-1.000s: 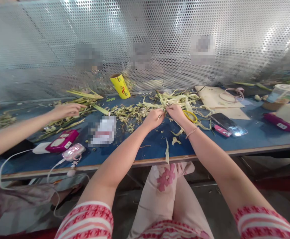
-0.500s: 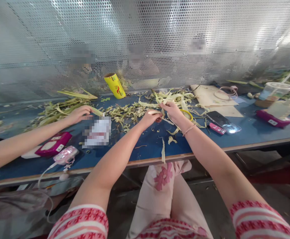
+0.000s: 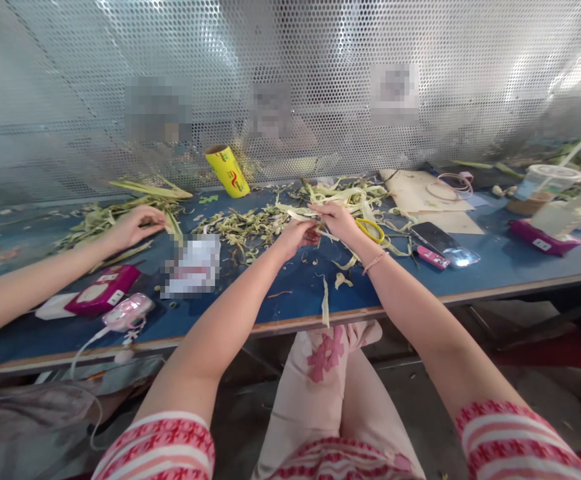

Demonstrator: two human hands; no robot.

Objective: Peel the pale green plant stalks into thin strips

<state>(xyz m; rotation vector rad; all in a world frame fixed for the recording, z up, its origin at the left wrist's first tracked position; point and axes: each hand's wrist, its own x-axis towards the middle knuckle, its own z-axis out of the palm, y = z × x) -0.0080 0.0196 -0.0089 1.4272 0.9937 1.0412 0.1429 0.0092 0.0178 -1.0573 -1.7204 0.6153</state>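
Note:
My left hand (image 3: pixel 296 237) is closed on a pale green leaf strip (image 3: pixel 296 215), whose end sticks out above the fingers. Close beside it, my right hand (image 3: pixel 338 221) has its fingers pinched at the same strip. Fingertips of both hands nearly meet, so part of the strip is hidden. Behind them lies a loose heap of pale leaf strips (image 3: pixel 355 195), and to the left spreads a pile of small curled plant bits (image 3: pixel 243 227). A yellow ring-shaped object (image 3: pixel 370 231) lies just right of my right hand. One long strip (image 3: pixel 325 300) hangs at the table's front edge.
On the left, a co-worker's hand (image 3: pixel 138 225) is at another leaf pile. A yellow tube (image 3: pixel 227 172) stands tilted near the perforated metal wall (image 3: pixel 320 60). Rightward are a phone (image 3: pixel 431 239), brown paper (image 3: pixel 420 193), a drink cup (image 3: pixel 545 187) and a magenta pack (image 3: pixel 543 237).
My right hand has shifted slightly left and lower, closer over my left hand. The co-worker's hand has moved left. The whole view has shifted a little.

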